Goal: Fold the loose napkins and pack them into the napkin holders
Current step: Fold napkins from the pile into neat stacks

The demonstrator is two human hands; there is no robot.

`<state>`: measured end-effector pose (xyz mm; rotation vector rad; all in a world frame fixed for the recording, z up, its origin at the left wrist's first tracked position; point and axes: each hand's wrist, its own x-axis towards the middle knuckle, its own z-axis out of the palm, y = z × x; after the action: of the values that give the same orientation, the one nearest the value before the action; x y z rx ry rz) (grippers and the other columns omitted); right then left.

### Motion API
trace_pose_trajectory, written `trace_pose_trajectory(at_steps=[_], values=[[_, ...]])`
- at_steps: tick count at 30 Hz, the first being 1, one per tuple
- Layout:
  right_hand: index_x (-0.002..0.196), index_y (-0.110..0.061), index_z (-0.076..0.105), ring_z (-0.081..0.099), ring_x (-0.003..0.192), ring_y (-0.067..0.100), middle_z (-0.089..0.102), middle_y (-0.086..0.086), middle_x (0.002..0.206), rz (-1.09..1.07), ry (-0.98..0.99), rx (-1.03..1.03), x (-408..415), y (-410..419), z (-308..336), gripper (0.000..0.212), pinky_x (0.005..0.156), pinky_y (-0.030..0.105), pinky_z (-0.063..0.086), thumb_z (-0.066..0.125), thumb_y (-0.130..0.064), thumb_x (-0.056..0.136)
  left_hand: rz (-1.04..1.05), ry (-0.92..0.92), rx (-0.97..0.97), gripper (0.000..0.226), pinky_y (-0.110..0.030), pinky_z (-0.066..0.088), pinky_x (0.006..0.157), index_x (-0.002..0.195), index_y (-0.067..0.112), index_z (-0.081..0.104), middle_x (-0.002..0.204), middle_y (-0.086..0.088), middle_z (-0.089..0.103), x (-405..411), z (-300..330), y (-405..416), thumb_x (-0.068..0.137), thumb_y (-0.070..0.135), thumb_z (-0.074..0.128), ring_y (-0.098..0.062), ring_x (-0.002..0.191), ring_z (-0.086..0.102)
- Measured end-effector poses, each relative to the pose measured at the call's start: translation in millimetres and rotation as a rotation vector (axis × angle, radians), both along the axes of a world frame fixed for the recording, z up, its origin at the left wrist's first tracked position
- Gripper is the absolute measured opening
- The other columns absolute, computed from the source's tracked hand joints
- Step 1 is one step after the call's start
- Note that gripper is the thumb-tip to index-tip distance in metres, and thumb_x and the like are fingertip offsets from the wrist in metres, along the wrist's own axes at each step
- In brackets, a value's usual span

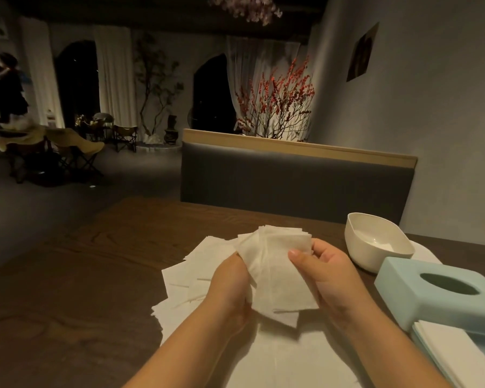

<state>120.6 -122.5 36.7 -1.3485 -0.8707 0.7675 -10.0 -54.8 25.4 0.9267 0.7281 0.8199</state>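
I hold a bunch of white napkins point(275, 264) upright above the table, between both hands. My left hand point(230, 287) grips its left edge, fingers tucked behind the paper. My right hand point(325, 267) pinches its right edge with thumb and fingers. Loose white napkins point(188, 278) lie spread flat on the wooden table point(76, 289) under and left of my hands. A pale blue napkin holder point(420, 301) with an oval slot stands at the right. A white open holder point(375, 242) stands behind it, with a little paper inside.
A stack of flat napkins point(454, 357) lies on a pale blue base at the lower right corner. A grey padded bench back point(291, 180) runs along the table's far edge. A person stands far off at the left among chairs.
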Motion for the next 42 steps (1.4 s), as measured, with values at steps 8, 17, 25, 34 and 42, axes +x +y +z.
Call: trace_pose_trajectory(at_steps=[8,17,25,34,42], values=[[0.104,-0.025,0.067,0.074,0.087,0.017,0.076,-0.005,0.096,-0.122,-0.074,0.02,1,1,-2,0.014,0.073,0.039,0.062,0.068,-0.024,0.091,-0.036,-0.109,-0.045,0.043,-0.047,0.06,0.084,0.105,0.025,0.068,0.09,-0.007,0.079,-4,5,-2,0.102,0.056,0.038,-0.028,0.084,0.076],[0.103,-0.024,0.066,0.071,0.09,0.015,0.073,-0.005,0.097,-0.13,-0.236,-0.037,-1,2,-2,0.012,0.072,0.033,0.06,0.065,-0.03,0.092,0.028,0.093,0.185,0.028,-0.046,0.056,0.09,0.091,0.027,0.071,0.084,0.001,0.077,1,1,-1,0.101,0.042,0.05,-0.025,0.093,0.071],[0.105,-0.022,0.065,0.069,0.097,0.025,0.072,0.002,0.102,-0.155,-0.231,-0.035,-10,10,-11,0.015,0.078,0.041,0.059,0.058,-0.034,0.098,-0.216,0.031,0.124,0.029,-0.03,0.06,0.077,0.097,0.033,0.064,0.082,0.01,0.077,1,-3,-3,0.098,0.056,0.047,-0.011,0.085,0.074],[0.126,-0.033,0.051,0.057,0.119,0.021,0.058,-0.004,0.127,-0.138,-0.056,-0.081,-5,2,8,0.052,0.105,0.047,0.047,0.03,-0.065,0.092,-0.137,0.002,0.018,0.023,-0.042,0.059,0.082,0.119,0.013,0.065,0.1,-0.013,0.077,3,-10,-7,0.097,0.02,0.062,-0.032,0.095,0.074],[0.099,-0.01,0.067,0.071,0.091,0.025,0.075,0.007,0.095,0.072,-0.036,-0.26,-4,-48,0,0.029,0.084,0.041,0.059,0.077,-0.031,0.081,-0.033,-0.272,-0.252,0.012,-0.059,0.057,0.089,0.104,0.018,0.062,0.104,-0.017,0.075,15,10,-43,0.099,0.028,0.061,-0.038,0.096,0.072]])
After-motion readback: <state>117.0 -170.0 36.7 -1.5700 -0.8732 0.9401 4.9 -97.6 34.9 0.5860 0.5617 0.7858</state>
